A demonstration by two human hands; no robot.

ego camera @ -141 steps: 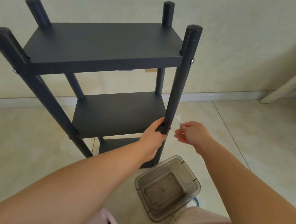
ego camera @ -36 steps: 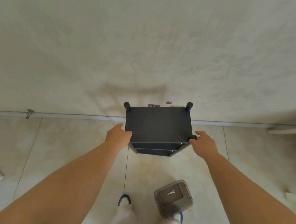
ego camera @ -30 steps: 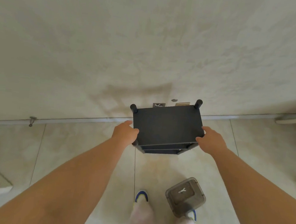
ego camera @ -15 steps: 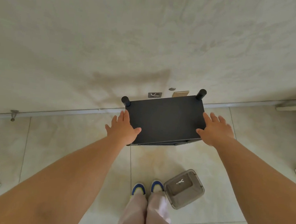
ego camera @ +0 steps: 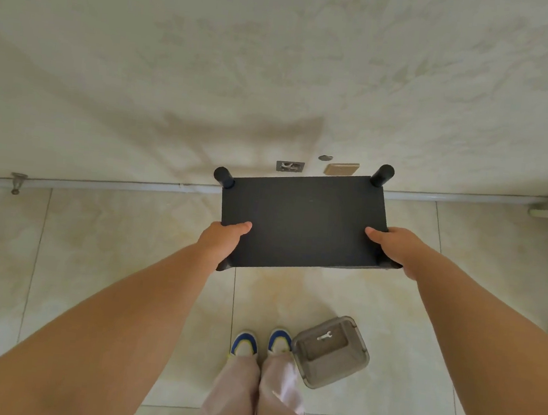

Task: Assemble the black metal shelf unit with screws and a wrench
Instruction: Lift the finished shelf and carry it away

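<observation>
place: home interior, room not identifiable | floor: glossy beige tiles (ego camera: 127, 260) with grout lines | wall: pale marbled wall (ego camera: 280, 57), baseboard (ego camera: 117, 185) at its foot | fittings: wall-mounted doorstop (ego camera: 17, 182), socket plate (ego camera: 341, 169)

A pale, mottled wall (ego camera: 280, 57) fills the upper frame above me — a soft shadow darkens its middle. A light baseboard (ego camera: 100, 185) runs across the centre. Below it lie glossy beige floor tiles (ego camera: 112, 242) with thin dark grout lines. Two small plates (ego camera: 290, 166) sit low on the wall.
</observation>
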